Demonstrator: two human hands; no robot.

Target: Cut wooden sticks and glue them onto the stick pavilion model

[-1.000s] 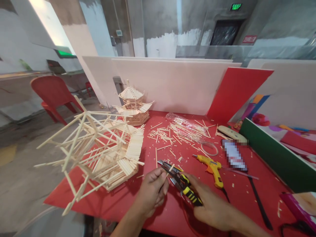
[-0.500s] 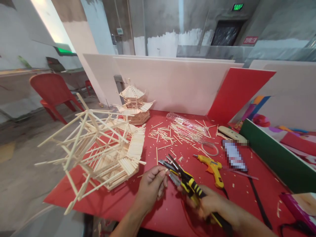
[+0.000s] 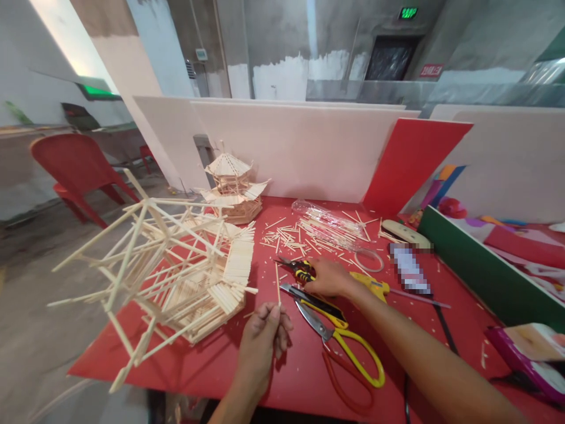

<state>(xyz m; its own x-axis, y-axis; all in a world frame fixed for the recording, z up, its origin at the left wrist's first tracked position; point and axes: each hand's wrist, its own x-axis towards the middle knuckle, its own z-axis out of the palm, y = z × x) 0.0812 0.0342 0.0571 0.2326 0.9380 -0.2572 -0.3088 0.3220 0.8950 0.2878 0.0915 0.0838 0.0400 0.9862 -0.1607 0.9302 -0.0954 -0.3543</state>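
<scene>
My left hand (image 3: pixel 265 330) is closed in a pinch near the table's front edge, with a small piece of thin wooden stick between thumb and fingertips. Farther forward, my right hand (image 3: pixel 329 277) is closed over the black-and-yellow handles of a pair of pliers (image 3: pixel 302 271), low at the tabletop, jaws pointing left. Just below lie a utility knife (image 3: pixel 318 303) and scissors (image 3: pixel 325 334) with one yellow and one red handle. My right forearm partly hides a yellow glue gun (image 3: pixel 373 286). A stick (image 3: pixel 278 280) lies just beyond my left fingertips.
An open stick framework (image 3: pixel 150 265) fills the table's left side. Behind it stands a small stick pagoda (image 3: pixel 229 188). Loose sticks (image 3: pixel 286 238), a plastic bag of sticks (image 3: pixel 329 227), clear tape (image 3: pixel 369 260) and a phone (image 3: pixel 408 268) lie beyond my hands. A green board (image 3: pixel 485 271) stands right.
My right hand has moved forward and left with the pliers, from above the scissors down to the tabletop. The scissors and knife now show clearly. The left hand keeps its pinch.
</scene>
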